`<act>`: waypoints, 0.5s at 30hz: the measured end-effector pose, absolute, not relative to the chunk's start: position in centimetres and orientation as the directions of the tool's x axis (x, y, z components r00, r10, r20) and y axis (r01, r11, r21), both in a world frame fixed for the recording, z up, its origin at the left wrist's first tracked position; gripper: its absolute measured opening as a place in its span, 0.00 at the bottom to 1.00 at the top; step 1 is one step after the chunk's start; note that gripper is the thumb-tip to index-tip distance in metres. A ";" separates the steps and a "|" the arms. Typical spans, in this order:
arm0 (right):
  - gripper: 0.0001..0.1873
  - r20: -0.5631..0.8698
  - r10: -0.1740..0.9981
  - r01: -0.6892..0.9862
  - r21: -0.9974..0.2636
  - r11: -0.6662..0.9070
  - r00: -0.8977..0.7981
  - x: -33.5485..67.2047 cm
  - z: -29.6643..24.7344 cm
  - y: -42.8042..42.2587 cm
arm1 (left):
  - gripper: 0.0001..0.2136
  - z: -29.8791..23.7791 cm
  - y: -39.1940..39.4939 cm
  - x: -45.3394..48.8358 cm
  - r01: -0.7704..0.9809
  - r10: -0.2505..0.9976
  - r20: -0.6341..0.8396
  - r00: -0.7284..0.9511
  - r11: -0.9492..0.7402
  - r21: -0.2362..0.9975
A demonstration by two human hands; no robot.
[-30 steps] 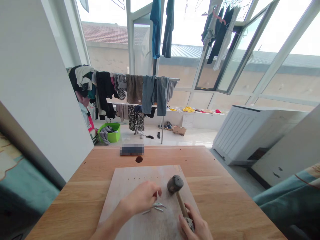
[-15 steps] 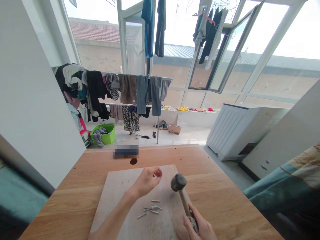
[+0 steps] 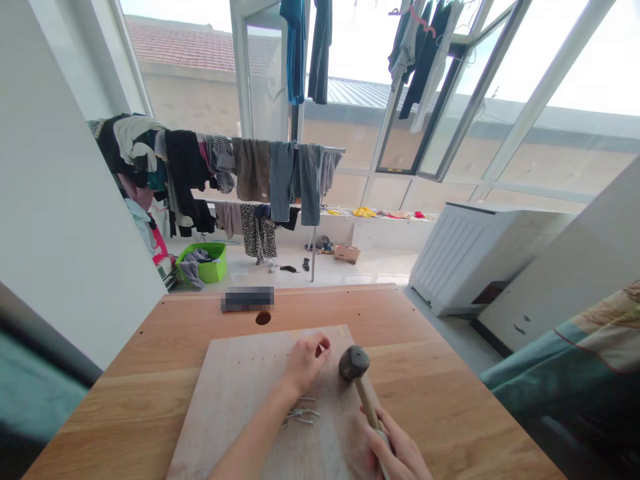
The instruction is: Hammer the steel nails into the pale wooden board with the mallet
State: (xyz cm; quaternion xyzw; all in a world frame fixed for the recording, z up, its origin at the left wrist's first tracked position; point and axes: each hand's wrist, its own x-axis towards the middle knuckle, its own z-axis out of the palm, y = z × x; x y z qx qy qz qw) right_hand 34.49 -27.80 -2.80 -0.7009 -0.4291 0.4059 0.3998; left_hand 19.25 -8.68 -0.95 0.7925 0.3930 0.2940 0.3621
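Note:
My right hand (image 3: 400, 448) is wrapped around the wooden handle of a rubber mallet (image 3: 354, 364), whose dark head hovers at the right edge of a pale wooden board (image 3: 220, 393). Over the far right part of this board, my left hand (image 3: 305, 360) is closed, thumb and fingers curled together in a pinch. Whatever sits between those fingertips is too small or hidden to make out. Several silvery nails (image 3: 304, 415) lie loose on the board, partly covered by my left forearm. A row of small dark dots runs across the board to the left of that hand.
The board rests on a wooden table (image 3: 435, 400) with a dark round hole (image 3: 263, 318) and a blurred dark object (image 3: 247, 299) behind it. Beyond stand a laundry-covered drying rack (image 3: 300, 180), a green basket (image 3: 213, 267) and a white cabinet-like unit (image 3: 450, 260).
My left hand has shifted slightly right across the board, its forearm now covering part of the nails. The mallet stays nearly in place. The whole view has moved a little.

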 end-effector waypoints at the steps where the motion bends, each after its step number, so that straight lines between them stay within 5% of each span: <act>1: 0.34 -0.212 0.923 0.280 -0.910 -0.306 0.320 34.5 -2.6 -27.8 | 0.05 -0.8 -8.7 19.3 0.422 0.834 0.181 0.521 -0.435 0.795; 15: 0.36 -0.129 0.952 0.274 -0.939 -0.207 0.278 31.6 2.0 -24.0 | 0.04 -0.8 -8.8 19.6 0.445 0.848 0.158 0.507 -0.414 0.794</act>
